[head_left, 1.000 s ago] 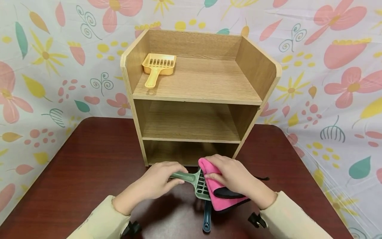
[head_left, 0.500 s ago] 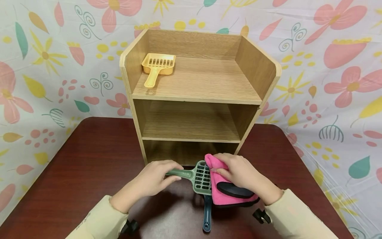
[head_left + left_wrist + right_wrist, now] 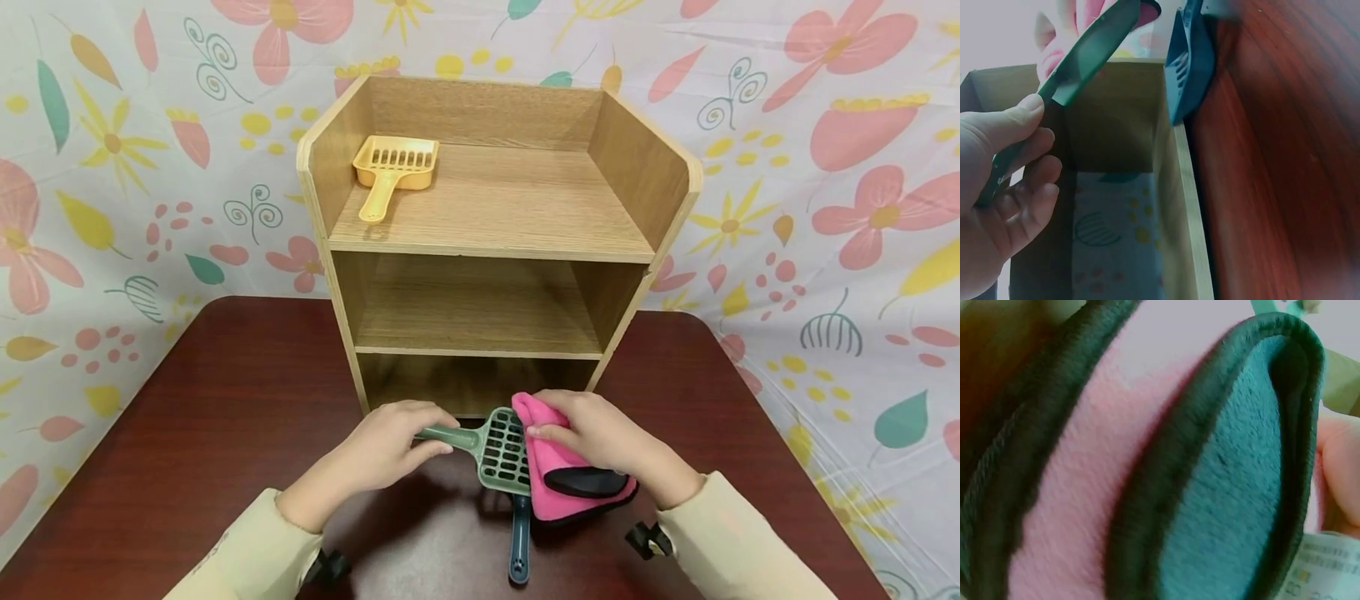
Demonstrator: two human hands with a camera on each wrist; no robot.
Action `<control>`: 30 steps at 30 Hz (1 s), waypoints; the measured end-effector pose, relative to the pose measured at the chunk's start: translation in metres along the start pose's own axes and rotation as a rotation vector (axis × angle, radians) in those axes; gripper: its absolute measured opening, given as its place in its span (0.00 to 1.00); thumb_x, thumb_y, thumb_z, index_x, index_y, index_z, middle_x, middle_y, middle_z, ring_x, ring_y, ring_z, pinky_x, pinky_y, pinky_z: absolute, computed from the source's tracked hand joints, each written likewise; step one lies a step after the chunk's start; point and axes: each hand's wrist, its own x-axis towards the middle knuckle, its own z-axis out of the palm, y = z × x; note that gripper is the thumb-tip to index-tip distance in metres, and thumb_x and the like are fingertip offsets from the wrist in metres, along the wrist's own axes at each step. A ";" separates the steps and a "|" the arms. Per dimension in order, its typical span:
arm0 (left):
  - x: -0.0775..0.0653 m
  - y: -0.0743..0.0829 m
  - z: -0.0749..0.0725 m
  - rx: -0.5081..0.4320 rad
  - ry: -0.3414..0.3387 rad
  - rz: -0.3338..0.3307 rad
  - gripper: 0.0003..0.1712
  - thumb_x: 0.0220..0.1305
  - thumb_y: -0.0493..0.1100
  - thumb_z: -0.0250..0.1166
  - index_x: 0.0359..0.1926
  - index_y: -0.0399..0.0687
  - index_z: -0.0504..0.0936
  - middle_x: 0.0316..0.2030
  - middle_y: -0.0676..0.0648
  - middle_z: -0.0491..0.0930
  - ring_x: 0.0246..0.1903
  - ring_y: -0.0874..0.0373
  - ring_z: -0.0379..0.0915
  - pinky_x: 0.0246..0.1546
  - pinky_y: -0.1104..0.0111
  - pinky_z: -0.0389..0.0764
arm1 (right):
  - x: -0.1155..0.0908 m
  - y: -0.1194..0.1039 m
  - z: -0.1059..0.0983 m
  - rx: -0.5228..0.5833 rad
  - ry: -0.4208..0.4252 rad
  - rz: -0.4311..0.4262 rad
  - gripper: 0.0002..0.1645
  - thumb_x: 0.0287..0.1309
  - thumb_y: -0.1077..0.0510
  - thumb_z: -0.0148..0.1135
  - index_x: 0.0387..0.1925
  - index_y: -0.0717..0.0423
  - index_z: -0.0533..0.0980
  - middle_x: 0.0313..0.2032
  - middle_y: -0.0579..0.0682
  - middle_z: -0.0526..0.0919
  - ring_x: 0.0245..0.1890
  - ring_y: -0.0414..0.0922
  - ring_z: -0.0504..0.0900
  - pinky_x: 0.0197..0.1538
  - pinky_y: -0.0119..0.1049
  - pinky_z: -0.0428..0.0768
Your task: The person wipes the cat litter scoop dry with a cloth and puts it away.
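Observation:
In the head view, my left hand (image 3: 386,446) grips the handle of a green litter scoop (image 3: 504,457), held above the table with its slotted head pointing right. My right hand (image 3: 592,429) holds a folded pink cloth (image 3: 551,496) with black edging over the right side of that head. Beneath them a dark blue litter scoop (image 3: 520,542) shows mainly its handle; the left wrist view shows more of this blue scoop (image 3: 1190,69). Pink fleece (image 3: 1097,444) fills much of the right wrist view, the fingers (image 3: 1342,462) at its right edge.
A wooden shelf unit (image 3: 495,200) stands on the dark red table (image 3: 255,400) just beyond my hands. On its top board, at the left, lies a yellow litter scoop (image 3: 393,167). A flower-patterned sheet (image 3: 787,208) hangs behind.
The green scoop's slotted head has turned to show more of its face. The cloth slid right across it, then slightly back left and down. The blue scoop stays in place.

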 end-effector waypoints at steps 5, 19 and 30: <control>0.008 0.004 -0.002 -0.033 -0.019 0.008 0.12 0.59 0.46 0.67 0.44 0.50 0.82 0.39 0.54 0.84 0.41 0.61 0.80 0.44 0.66 0.79 | 0.003 -0.007 0.000 -0.051 0.047 -0.037 0.13 0.59 0.47 0.62 0.43 0.45 0.77 0.34 0.37 0.79 0.32 0.33 0.73 0.40 0.32 0.75; 0.015 0.005 -0.002 -0.162 -0.141 -0.030 0.12 0.59 0.45 0.67 0.45 0.51 0.83 0.40 0.56 0.83 0.39 0.66 0.76 0.43 0.70 0.77 | 0.000 -0.016 0.007 -0.085 0.100 -0.138 0.20 0.59 0.48 0.62 0.52 0.45 0.76 0.44 0.40 0.82 0.43 0.36 0.80 0.46 0.38 0.79; 0.016 0.009 0.002 -0.109 -0.101 0.012 0.12 0.60 0.47 0.66 0.45 0.54 0.82 0.38 0.58 0.82 0.38 0.67 0.76 0.42 0.71 0.77 | 0.008 -0.015 0.009 -0.060 -0.001 -0.107 0.30 0.58 0.42 0.61 0.59 0.47 0.67 0.39 0.43 0.82 0.36 0.36 0.79 0.40 0.34 0.78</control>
